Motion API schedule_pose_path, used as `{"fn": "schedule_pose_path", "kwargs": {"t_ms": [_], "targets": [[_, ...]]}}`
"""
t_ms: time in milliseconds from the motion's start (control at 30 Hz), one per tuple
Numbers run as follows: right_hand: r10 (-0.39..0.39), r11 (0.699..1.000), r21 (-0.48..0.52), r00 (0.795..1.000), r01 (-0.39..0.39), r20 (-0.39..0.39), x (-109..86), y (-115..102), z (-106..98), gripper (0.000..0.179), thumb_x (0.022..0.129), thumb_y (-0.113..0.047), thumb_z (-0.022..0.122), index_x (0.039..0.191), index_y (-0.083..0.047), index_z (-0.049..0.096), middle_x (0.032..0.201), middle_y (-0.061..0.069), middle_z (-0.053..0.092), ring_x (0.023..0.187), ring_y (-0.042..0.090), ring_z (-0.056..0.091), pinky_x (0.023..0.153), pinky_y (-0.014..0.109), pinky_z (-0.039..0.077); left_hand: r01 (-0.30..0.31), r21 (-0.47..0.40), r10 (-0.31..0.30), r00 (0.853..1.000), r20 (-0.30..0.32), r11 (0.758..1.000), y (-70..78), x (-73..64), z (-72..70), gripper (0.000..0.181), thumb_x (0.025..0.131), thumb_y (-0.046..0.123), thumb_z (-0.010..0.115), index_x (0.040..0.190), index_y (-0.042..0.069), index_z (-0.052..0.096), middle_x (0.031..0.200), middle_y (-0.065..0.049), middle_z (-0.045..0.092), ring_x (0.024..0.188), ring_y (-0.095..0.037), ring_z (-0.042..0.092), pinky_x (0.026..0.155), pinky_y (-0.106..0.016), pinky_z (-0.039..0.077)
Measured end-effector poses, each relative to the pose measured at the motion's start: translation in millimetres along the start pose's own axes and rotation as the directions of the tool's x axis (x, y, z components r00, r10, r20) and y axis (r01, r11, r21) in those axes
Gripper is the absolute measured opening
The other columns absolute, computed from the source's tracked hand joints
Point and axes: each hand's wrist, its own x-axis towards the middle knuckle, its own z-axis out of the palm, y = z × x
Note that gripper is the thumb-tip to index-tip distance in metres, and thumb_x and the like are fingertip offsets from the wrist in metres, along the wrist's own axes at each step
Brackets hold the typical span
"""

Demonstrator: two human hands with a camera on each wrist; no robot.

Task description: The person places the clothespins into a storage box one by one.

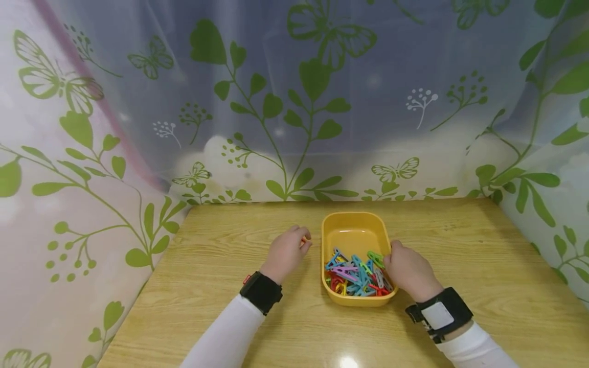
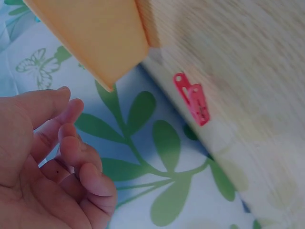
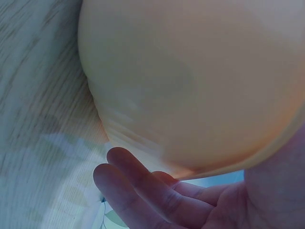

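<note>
A yellow plastic bin (image 1: 353,223) stands on the wooden table, holding a heap of small clothespins (image 1: 356,273) in several colours, gathered at its near end. At the bin's right side, my right hand (image 1: 411,271) grips the rim, with the fingers along the outer wall (image 3: 181,95) in the right wrist view. Left of the bin is my left hand (image 1: 286,253), its fingers loosely curled and holding nothing in the left wrist view. A red clothespin (image 2: 192,99) lies on the table by that hand, mostly hidden behind the fingers in the head view.
The wooden table (image 1: 221,240) reaches back to a curtain (image 1: 257,128) printed with green leaves and butterflies, which also hangs at the left and right sides. Black straps (image 1: 261,292) sit on both wrists.
</note>
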Motion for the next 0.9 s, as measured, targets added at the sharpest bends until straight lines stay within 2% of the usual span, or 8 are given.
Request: {"fn": "schedule_pose_path", "kwargs": {"t_ms": [200, 400, 633, 900], "targets": [[-0.011, 1.000, 0.004, 1.000, 0.011, -0.001, 1.2, 1.4, 1.0, 0.038, 0.103, -0.013, 0.046, 0.125, 0.019, 0.048, 0.084, 0.016, 0.060, 0.064, 0.023, 0.055, 0.053, 0.033, 0.044, 0.030, 0.005, -0.030, 0.999, -0.017, 1.000, -9.7, -1.2, 4.6, 0.013, 0.097, 0.017, 0.074, 0.104, 0.006, 0.072, 0.098, -0.009, 0.069, 0.075, -0.019, 0.064, 0.066, -0.032, 0.053], [-0.012, 1.000, -0.003, 1.000, 0.012, -0.005, 1.1, 2.1, 1.3, 0.037, 0.103, -0.012, 0.046, 0.124, 0.019, 0.049, 0.082, 0.015, 0.059, 0.064, 0.022, 0.054, 0.053, 0.032, 0.044, 0.062, 0.051, -0.064, 0.997, 0.034, 0.997, -15.7, 1.5, 9.0, 0.014, 0.096, 0.018, 0.075, 0.105, 0.007, 0.072, 0.091, -0.006, 0.063, 0.067, -0.016, 0.056, 0.058, -0.028, 0.047], [-0.014, 1.000, -0.007, 1.000, 0.014, -0.007, 0.7, 2.1, 1.2, 0.037, 0.103, -0.012, 0.047, 0.124, 0.018, 0.048, 0.082, 0.015, 0.059, 0.064, 0.022, 0.053, 0.053, 0.032, 0.043, 0.057, 0.121, -0.066, 0.995, 0.068, 0.991, -21.5, 5.3, 15.6, 0.015, 0.093, 0.012, 0.077, 0.107, 0.007, 0.073, 0.090, -0.009, 0.064, 0.072, -0.020, 0.061, 0.063, -0.033, 0.054], [-0.014, 1.000, -0.005, 1.000, 0.014, -0.014, 0.0, 1.1, 0.9, 0.037, 0.103, -0.012, 0.049, 0.124, 0.018, 0.049, 0.082, 0.015, 0.060, 0.063, 0.022, 0.054, 0.053, 0.031, 0.043, 0.047, 0.126, -0.056, 0.996, 0.075, 0.991, -30.8, 7.8, 20.4, 0.012, 0.094, 0.006, 0.073, 0.106, 0.007, 0.075, 0.086, -0.010, 0.060, 0.066, -0.020, 0.058, 0.061, -0.034, 0.054]]}}
